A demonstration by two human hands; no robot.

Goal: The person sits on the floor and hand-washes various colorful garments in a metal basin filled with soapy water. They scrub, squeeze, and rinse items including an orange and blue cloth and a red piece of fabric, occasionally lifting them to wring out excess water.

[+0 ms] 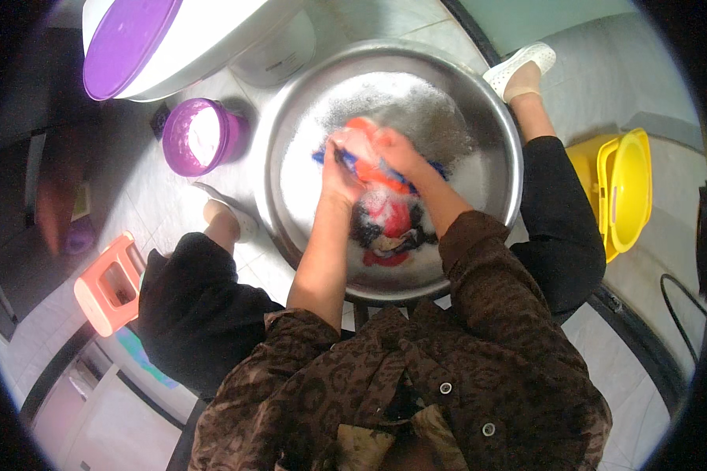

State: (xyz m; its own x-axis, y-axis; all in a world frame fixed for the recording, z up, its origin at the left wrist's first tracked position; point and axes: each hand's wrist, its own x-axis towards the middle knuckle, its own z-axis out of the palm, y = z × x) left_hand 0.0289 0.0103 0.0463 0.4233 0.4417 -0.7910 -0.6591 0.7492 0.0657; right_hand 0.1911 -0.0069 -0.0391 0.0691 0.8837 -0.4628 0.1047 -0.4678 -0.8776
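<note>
A wide round metal basin (512,176) of sudsy water stands between my legs. My left hand (342,176) and my right hand (396,152) both grip an orange-red and blue cloth (368,168) over the suds, near the basin's middle. The cloth is bunched between them, and its colours look blurred. Closer to me, more wet cloth (392,221), red, black and white, lies in the foam. Foam (400,88) covers much of the basin; the far right part of the water shows darker.
Left of the basin are a purple bucket (194,138), a large white container with a purple lid (132,47) and an orange plastic stool (106,288). A yellow plastic tub (627,194) stands beyond my right leg. A thin dark cable (677,294) hangs at the far right.
</note>
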